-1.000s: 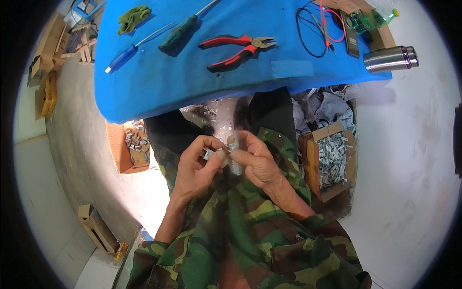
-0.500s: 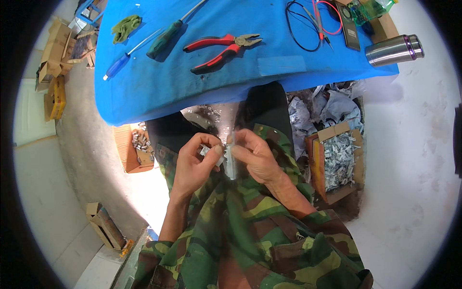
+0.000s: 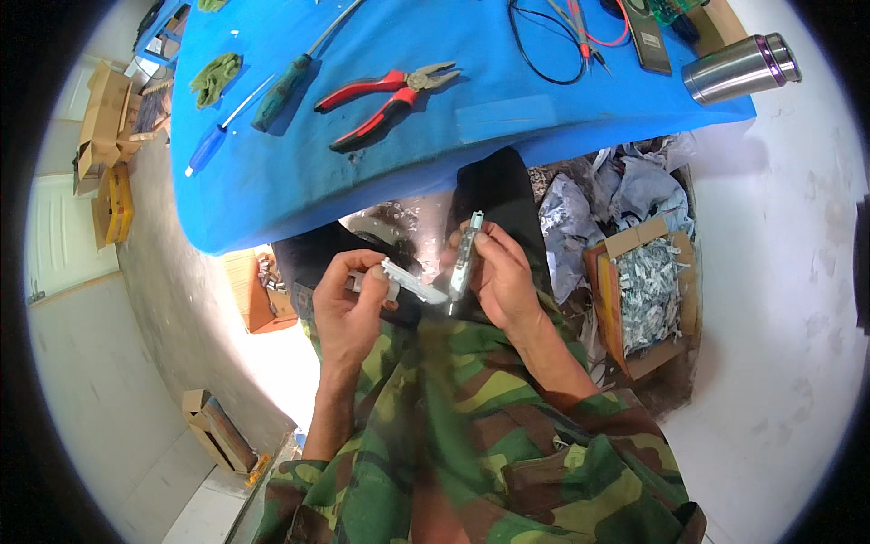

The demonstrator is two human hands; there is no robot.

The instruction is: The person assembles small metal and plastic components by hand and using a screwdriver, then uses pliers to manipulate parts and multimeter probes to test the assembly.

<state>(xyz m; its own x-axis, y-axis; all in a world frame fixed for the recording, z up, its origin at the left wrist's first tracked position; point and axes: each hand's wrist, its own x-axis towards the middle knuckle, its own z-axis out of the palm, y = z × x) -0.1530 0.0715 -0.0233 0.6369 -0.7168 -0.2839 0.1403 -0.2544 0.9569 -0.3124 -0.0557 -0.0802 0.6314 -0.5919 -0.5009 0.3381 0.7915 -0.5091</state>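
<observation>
From hands, 12 o'clock: red-handled combination pliers [image 3: 406,89] on blue-covered table [image 3: 272,199] | 2 o'clock: steel flask [image 3: 739,71] | 3 o'clock: cardboard carton [image 3: 609,304] of pale strips | left hand [image 3: 344,308] pinches ribbed white plastic piece [image 3: 415,284], tip toward 4 o'clock | right hand [image 3: 503,286] grips slim pale-and-dark stick [image 3: 464,263], top toward 12 o'clock, lower end just beside piece's tip

On the counter [image 3: 245,181], from left to right, lie a small screwdriver [image 3: 208,149] with a cloth [image 3: 216,80] just behind it, a larger screwdriver [image 3: 281,95], pliers [image 3: 364,90], test leads [image 3: 584,45], a meter [image 3: 650,42] and, at the right edge, a flask [image 3: 739,71]. Before the counter, the left hand [image 3: 347,304] and right hand [image 3: 501,279] each hold a strip-like piece [image 3: 464,258], side by side above the lap. A carton [image 3: 246,288] of small parts stands to their left, a scrap-filled box [image 3: 609,299] to their right with bags [image 3: 648,189] behind it.
</observation>
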